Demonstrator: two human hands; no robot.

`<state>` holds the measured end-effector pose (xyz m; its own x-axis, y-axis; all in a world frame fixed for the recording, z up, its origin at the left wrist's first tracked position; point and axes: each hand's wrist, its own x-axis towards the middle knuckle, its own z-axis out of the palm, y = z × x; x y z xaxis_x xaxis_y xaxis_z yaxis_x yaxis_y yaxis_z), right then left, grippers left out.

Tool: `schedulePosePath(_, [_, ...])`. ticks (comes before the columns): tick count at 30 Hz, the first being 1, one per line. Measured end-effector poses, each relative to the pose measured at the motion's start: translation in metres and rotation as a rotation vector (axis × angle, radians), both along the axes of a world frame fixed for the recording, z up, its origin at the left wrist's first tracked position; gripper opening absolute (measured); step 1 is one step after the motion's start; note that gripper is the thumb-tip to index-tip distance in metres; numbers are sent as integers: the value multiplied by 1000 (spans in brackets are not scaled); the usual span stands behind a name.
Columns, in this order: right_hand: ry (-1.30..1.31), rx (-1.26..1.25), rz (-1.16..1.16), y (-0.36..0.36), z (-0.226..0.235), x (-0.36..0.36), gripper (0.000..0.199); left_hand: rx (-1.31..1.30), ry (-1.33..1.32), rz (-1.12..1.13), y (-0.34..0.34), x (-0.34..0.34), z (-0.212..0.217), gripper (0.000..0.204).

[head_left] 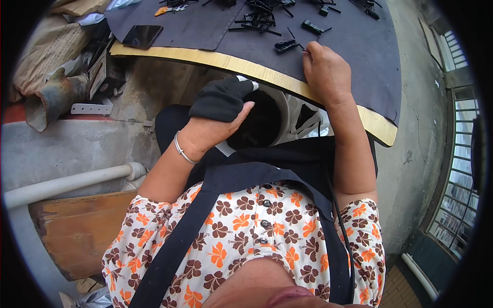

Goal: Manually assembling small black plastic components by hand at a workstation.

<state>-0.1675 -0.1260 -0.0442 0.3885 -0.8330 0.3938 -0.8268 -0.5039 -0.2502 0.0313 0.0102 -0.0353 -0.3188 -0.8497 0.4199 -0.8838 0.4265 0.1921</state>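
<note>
Currently, from the head view, you are facing a tabletop [190,55] covered in dark sheeting [370,56], its pale yellow edge [377,126] curving across in front of you. Your right hand [327,71] is lying over that edge, its fingers sitting close together at a small black part [285,46] with thin prongs. Fingertips are touching or nearly touching a prong; whether they are pinching it, you cannot tell. That part is lying on the tabletop near the edge, a second black part [311,27] resting just beyond it. Farther off, a tangled heap [259,15] of similar parts is sitting. Your left hand [221,123] is hanging nearer your body, black fabric [218,100] covering its curled fingers, white wrapping [249,82] showing at the tips; whether it is holding anything, you cannot tell. Leftward, a dark phone [142,37] is lying near the edge, an orange-handled tool [163,10] beyond.
</note>
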Motion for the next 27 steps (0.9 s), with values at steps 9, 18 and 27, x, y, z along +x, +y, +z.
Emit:
schedulePosePath(9, [-607,542,458,35,28,-23,16,-192,325,-163,-20,-17,30,36])
schedulePosePath(18, [-739,557,555,48,23,-8,15,447,1085,-124,-12,-19,40,33])
schedulePosePath(27, [-738,179,519,81,20,19,16,510,1079,-49,-10,-25,25,32])
